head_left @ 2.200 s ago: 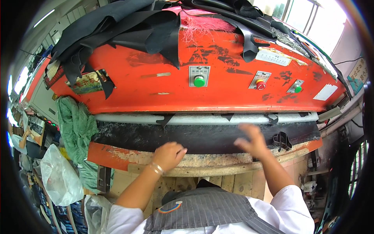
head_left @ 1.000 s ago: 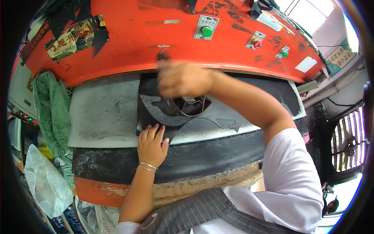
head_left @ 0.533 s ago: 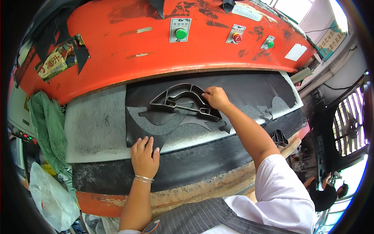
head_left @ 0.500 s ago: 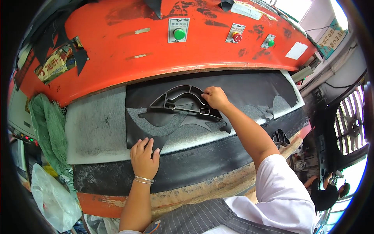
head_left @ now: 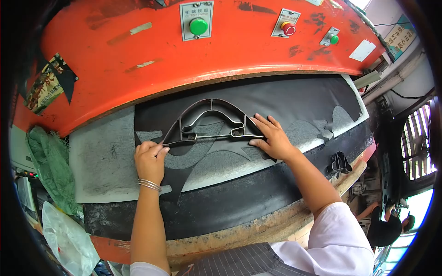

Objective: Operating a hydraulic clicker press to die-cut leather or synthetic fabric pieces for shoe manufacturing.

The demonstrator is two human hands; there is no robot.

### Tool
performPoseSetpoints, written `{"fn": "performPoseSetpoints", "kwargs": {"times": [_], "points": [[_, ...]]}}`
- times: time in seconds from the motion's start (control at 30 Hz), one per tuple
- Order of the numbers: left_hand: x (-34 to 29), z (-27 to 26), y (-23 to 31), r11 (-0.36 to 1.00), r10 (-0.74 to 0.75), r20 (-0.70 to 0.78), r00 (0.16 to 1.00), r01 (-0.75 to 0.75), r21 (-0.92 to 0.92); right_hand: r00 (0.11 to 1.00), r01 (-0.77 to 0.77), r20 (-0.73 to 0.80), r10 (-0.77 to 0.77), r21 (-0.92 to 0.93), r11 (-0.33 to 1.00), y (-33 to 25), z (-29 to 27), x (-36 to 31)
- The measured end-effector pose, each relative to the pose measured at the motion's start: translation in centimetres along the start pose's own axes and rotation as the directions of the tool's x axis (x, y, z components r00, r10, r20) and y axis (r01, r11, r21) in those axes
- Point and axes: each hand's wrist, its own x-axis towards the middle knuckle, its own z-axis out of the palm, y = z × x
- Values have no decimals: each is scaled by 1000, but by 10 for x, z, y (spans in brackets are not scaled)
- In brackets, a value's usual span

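A curved steel cutting die (head_left: 212,102), a half-moon frame with inner ribs, lies on a black sheet of leather-like material (head_left: 304,94). My left hand (head_left: 149,161) pinches the die's left corner between thumb and fingers. At the opposite corner my right hand (head_left: 276,140) has its thumb and fingers around the frame's right end. Cut-out gaps in the black sheet show grey speckled surface beneath the die and along the sheet's near edge. A pointed scrap (head_left: 175,179) of the sheet hangs over the board's near edge by my left wrist.
A pale cutting board (head_left: 103,156) lies under the sheet. Behind it rises an orange machine beam (head_left: 165,60) with a green button (head_left: 198,26) and a red button (head_left: 288,29). A smaller metal die (head_left: 340,162) stands at right. Another person (head_left: 386,227) is at far right.
The die has turned so that its straight side lies nearly level. My left hand has moved from the sheet's near edge onto the die's left corner. My right hand has shifted to its right end.
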Motion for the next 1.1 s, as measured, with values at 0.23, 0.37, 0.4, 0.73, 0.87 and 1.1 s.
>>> {"fn": "performPoseSetpoints", "kwargs": {"times": [0.23, 0.37, 0.4, 0.73, 0.87, 1.1], "points": [[0, 11, 8, 997, -75, -71, 995, 76, 12, 996, -54, -72, 55, 8, 998, 2, 8, 9], [2, 16, 9, 998, -48, -90, 995, 50, 28, 996, -47, -80, 46, -10, 999, 9, 8, 10], [2, 17, 10, 999, -42, -96, 995, 44, 22, 996, -43, -81, 42, -10, 999, 9, 7, 10], [-3, 0, 21, 996, -58, -55, 997, 62, 66, 998, -17, -55, 17, 5, 1000, 5, -6, 0], [-4, -7, 32, 994, -75, -53, 996, 79, 82, 999, -11, -46, 9, -25, 1000, 0, -21, -4], [1, -19, 67, 974, -216, -293, 931, 185, -131, 857, 101, -508, 84, 326, 940, 40, -56, -5]]}}
